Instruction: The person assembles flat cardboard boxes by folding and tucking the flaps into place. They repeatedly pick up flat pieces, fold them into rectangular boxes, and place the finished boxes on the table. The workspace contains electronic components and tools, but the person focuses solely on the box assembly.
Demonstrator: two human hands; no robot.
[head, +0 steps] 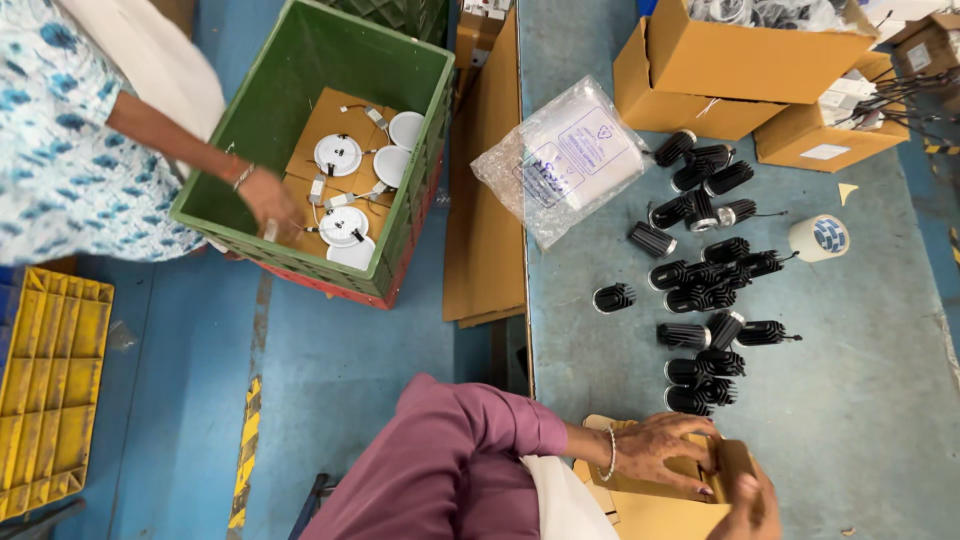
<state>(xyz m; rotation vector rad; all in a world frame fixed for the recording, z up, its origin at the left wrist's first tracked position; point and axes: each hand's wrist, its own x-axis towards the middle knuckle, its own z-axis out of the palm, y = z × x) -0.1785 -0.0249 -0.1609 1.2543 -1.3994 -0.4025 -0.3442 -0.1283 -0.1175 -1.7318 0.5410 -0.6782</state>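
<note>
My left hand (pixel 665 450), in a maroon sleeve with a bangle at the wrist, lies flat on the top flaps of a small brown cardboard box (pixel 650 512) at the near edge of the grey table (pixel 870 410). At the box's right corner my right hand (pixel 752 500) grips a flap. Just beyond the box lie several black finned cylindrical parts (pixel 700 285), scattered up the middle of the table. What is inside the box is hidden.
A clear plastic bag of white material (pixel 565 160), a white tape roll (pixel 818 238) and open cardboard boxes (pixel 745 65) sit farther back. On the left, another person's hand (pixel 268 198) reaches into a green crate (pixel 300 60) of round white lamps. A yellow crate (pixel 50 380) stands on the floor.
</note>
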